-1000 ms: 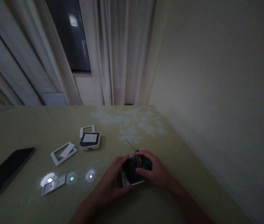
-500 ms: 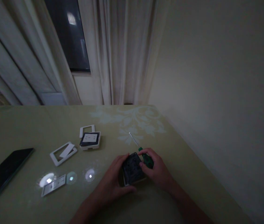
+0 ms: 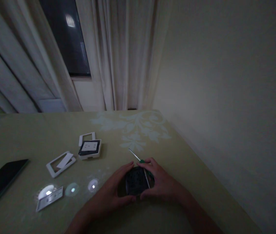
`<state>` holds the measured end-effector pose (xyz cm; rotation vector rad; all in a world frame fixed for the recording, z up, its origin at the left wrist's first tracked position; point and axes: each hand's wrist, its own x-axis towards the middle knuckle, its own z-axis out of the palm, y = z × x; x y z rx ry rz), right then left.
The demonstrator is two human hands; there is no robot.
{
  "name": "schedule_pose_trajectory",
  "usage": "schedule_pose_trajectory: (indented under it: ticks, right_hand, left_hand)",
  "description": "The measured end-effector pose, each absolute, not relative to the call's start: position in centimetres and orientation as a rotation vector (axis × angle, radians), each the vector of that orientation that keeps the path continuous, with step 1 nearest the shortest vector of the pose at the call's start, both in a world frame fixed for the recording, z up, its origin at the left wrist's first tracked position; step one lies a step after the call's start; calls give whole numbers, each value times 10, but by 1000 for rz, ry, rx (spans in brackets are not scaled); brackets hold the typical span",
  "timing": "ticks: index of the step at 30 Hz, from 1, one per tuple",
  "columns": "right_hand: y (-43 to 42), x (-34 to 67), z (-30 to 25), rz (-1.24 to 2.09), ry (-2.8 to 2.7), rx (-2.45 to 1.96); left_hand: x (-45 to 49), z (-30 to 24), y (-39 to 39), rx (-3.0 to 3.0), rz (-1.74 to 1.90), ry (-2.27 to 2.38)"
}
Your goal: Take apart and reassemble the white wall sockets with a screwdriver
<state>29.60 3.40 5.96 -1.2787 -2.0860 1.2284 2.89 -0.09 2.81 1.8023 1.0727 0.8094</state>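
A black square wall socket unit (image 3: 136, 181) with a pale edge on its right side lies between my two hands. My left hand (image 3: 114, 188) is closed round its left side, fingers at the far edge and thumb at the near edge. On the other side my right hand (image 3: 161, 183) grips the unit's right edge. A screwdriver (image 3: 141, 161) with a green handle is tucked in that same hand, its thin metal shaft pointing to the far left. Most of the handle is hidden by the fingers.
Farther left stands a white box with a socket insert (image 3: 89, 148), a white frame (image 3: 87, 137) behind it. Another frame (image 3: 52, 169) holds a loose white strip (image 3: 65, 160). A narrow plate (image 3: 50, 199) and a dark tablet-like slab (image 3: 3, 182) lie nearer. A wall (image 3: 220, 113) borders the table's right.
My right hand has come round the unit's right edge, thumb now at the near side, with the screwdriver still in it. The view has shifted slightly right.
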Motion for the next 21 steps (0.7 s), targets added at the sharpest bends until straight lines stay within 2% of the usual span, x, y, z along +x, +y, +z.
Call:
schedule_pose_trajectory:
  ticks: [14, 21]
  right_hand:
    - [34, 299, 61, 1109, -2234, -1107]
    - [36, 302, 59, 1045, -2281, -1134]
  left_hand:
    - [30, 12, 1, 1929, 974, 1048]
    - [29, 8, 3, 1996, 891, 1045]
